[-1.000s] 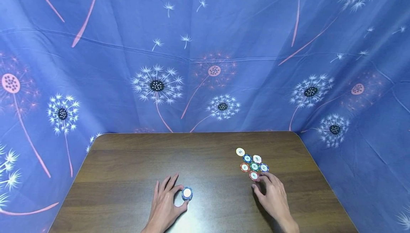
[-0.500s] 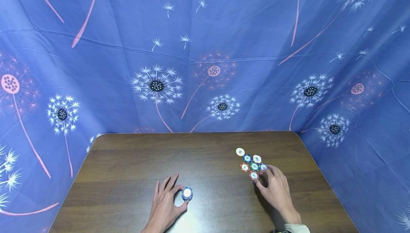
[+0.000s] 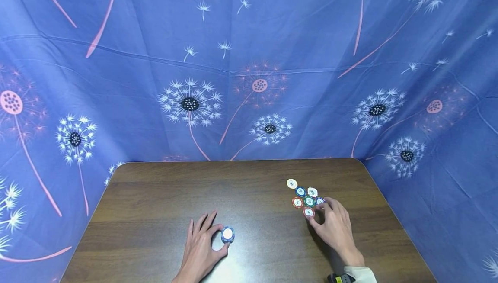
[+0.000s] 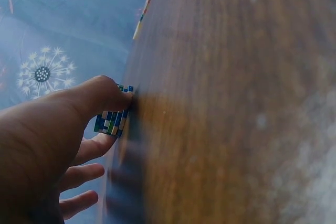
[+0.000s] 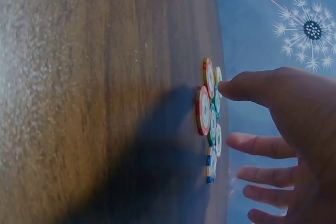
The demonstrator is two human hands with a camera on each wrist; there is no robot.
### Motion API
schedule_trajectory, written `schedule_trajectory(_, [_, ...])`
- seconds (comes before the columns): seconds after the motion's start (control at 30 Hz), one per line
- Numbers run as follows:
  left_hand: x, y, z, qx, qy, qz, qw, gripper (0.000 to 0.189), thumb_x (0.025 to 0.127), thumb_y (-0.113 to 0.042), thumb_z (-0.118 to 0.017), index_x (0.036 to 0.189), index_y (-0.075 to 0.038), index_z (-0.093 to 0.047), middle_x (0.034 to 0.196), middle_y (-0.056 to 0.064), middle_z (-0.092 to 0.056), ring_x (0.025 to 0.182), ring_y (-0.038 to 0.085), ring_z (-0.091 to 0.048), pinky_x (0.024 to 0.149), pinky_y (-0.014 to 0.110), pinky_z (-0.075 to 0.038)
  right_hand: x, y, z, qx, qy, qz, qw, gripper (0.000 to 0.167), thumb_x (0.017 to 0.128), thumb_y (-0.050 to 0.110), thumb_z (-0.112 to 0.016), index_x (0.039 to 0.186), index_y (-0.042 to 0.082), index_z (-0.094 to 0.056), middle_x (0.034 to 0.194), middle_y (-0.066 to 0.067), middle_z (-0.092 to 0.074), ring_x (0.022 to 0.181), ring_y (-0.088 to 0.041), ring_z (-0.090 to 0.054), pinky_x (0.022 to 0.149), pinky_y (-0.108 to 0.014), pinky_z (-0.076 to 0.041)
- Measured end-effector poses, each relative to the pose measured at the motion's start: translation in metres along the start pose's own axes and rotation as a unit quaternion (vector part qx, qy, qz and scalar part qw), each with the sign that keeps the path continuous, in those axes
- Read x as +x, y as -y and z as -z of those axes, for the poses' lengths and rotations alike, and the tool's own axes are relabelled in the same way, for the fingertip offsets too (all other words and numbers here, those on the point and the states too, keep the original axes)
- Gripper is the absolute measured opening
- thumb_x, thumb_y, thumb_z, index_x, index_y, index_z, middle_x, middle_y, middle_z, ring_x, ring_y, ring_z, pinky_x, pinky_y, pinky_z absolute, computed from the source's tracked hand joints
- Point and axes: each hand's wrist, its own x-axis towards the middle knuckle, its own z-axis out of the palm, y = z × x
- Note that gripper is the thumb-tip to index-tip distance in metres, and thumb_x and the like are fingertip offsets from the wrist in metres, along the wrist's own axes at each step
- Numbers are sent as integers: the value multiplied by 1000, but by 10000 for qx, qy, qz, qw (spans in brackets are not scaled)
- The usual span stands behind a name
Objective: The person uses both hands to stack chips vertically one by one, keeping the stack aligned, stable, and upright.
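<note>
Between its thumb and index finger, my left hand (image 3: 200,246) pinches a short stack of poker chips (image 3: 227,234). A blue chip with a white centre tops the stack, and the left wrist view shows blue, green and white edges on the stacked chips (image 4: 113,121). On the right, my right hand (image 3: 335,229) hangs close over a cluster of loose chips, thumb and fingers spread apart with nothing between them. Its thumb tip is by the nearest red chip (image 3: 308,212); its index fingertip overlaps a blue chip (image 3: 320,201). A green chip (image 3: 309,201) lies mid-cluster.
Another red chip (image 3: 297,202), a blue chip (image 3: 301,191), a white chip (image 3: 312,192) and a yellow chip (image 3: 292,183) complete the cluster. The brown wooden table (image 3: 175,192) ends at a blue dandelion-print cloth (image 3: 311,58) behind and at both sides.
My right hand has moved a little forward, over the right edge of the chip cluster, and its sleeve and wristband have come into view. My left hand and the stack stay in place.
</note>
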Motion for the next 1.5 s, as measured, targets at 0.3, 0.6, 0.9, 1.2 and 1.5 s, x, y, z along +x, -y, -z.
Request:
schedule_trajectory(0.3, [-2, 1, -3, -13, -254, -185, 9995, 43, 67, -35, -94, 103, -17, -80, 152, 13, -62, 140, 43, -53, 118, 77, -28, 3, -1, -6, -118, 303, -172, 9993, 44, 73, 32, -96, 96, 2, -73, 130, -32, -62, 126, -53, -56, 106, -73, -41])
schedule_trajectory(0.6, [-3, 1, -3, -30, -226, -140, 9996, 42, 67, -35, -94, 103, -18, -80, 153, 12, -61, 142, 42, -52, 119, 76, -27, 2, -2, -12, -86, 400, -292, 9987, 42, 75, 28, -94, 98, 1, -72, 131, -33, -62, 128, -53, -55, 108, -72, -40])
schedule_trajectory(0.9, [-3, 1, -2, -39, -350, -194, 9992, 42, 66, -33, -95, 102, -18, -80, 150, 12, -63, 140, 42, -53, 116, 77, -30, 1, 2, -18, -31, 99, -186, 9998, 33, 73, 18, -94, 91, 3, -72, 128, -31, -66, 124, -53, -60, 106, -71, -43])
schedule_trajectory(1.2, [-3, 1, 0, -7, -255, -137, 9996, 43, 67, -34, -95, 104, -18, -80, 151, 11, -62, 141, 41, -53, 117, 76, -30, 2, -1, -21, -18, 161, -145, 9998, 34, 70, 20, -92, 90, 2, -71, 134, -32, -64, 129, -52, -55, 112, -71, -37])
schedule_trajectory(1.5, [-2, 1, -3, -61, -286, -165, 9994, 44, 66, -34, -95, 103, -17, -80, 151, 13, -63, 140, 42, -53, 118, 76, -29, -2, -4, -21, -127, 50, 23, 9999, 32, 65, 29, -88, 79, 12, -64, 136, -31, -65, 131, -52, -55, 110, -73, -37])
